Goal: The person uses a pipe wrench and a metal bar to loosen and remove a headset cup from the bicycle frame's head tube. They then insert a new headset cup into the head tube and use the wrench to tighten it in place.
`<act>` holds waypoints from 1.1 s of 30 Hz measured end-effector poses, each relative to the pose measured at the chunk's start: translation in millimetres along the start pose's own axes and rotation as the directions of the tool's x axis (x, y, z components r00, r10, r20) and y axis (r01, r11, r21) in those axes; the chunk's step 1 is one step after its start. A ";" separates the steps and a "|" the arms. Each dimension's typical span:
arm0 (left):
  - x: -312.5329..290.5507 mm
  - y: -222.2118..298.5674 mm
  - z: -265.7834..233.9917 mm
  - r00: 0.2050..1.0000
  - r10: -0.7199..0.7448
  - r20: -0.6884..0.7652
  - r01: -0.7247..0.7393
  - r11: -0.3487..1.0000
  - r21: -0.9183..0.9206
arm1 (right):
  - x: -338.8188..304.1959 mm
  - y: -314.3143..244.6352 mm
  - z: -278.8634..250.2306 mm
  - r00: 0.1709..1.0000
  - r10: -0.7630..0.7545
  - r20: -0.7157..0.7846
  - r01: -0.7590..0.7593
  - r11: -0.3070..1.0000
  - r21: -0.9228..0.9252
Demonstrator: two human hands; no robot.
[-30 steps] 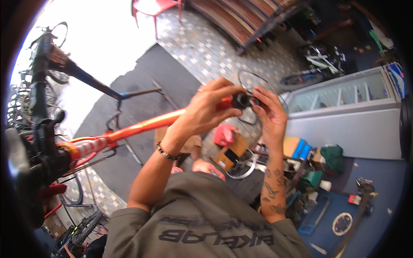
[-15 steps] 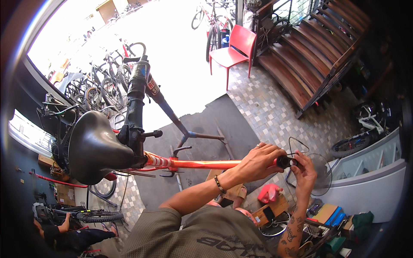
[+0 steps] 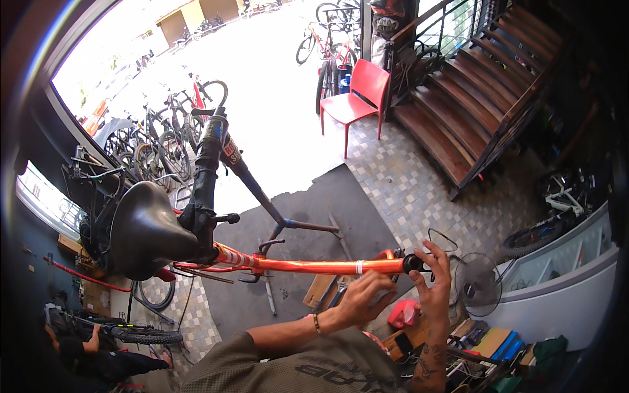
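An orange-red bicycle frame (image 3: 304,266) stretches across in front of me, its tube ending at the right in a round black headset part (image 3: 412,263). My right hand (image 3: 434,281) is at this end, thumb and fingers closed about the black part's outer side. Anything small between those fingers is hidden. Below the tube hangs my left hand (image 3: 364,300), off the frame, with half-curled fingers smeared by motion; I cannot tell whether they hold anything. A black saddle (image 3: 149,229) and a repair-stand clamp (image 3: 208,213) are at the frame's left end. A dark cable loop (image 3: 443,238) rises behind my right hand.
A standing fan (image 3: 478,285) and a white display case (image 3: 557,281) stand at the right. Beyond are a red chair (image 3: 354,98) and wooden stairs (image 3: 452,124). Parked bikes (image 3: 170,144) fill the far left. Another person's hand (image 3: 92,340) is at lower left.
My left hand has let go of the tube's right end and dropped down and left. My right hand has moved slightly left with that end. The view has tilted a little upward.
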State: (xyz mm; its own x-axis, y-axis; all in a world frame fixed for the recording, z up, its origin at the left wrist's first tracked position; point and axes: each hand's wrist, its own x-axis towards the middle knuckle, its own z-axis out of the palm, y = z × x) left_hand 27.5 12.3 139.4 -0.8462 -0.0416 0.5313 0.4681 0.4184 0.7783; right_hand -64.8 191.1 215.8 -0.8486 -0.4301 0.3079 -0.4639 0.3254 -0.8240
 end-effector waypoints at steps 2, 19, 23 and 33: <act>-38.2 -12.1 13.9 0.938 -0.296 0.179 0.300 0.954 0.002 | 1.4 3.7 -0.2 1.000 -0.019 -0.010 0.019 1.000 0.009; -37.7 -71.7 51.8 0.848 -0.486 0.214 0.510 0.856 -0.078 | 18.7 0.8 -16.3 0.978 -0.162 0.130 0.166 0.986 -0.023; -31.0 -81.2 76.0 0.767 -0.604 0.215 0.639 0.691 -0.338 | 10.5 8.2 -8.8 0.980 -0.184 0.075 0.192 0.972 -0.131; -39.9 -88.1 114.1 0.746 -0.665 -0.039 0.630 0.724 -0.281 | 4.0 2.0 9.1 0.920 -0.390 -0.037 0.338 0.837 -0.430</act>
State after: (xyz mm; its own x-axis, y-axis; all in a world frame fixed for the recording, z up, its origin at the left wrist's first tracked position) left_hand -9.1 80.6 11.5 -0.9325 -0.3446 -0.1083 -0.1232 0.0216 0.9921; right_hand -66.8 182.4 211.1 -0.6090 -0.4914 0.6226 -0.7844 0.4892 -0.3812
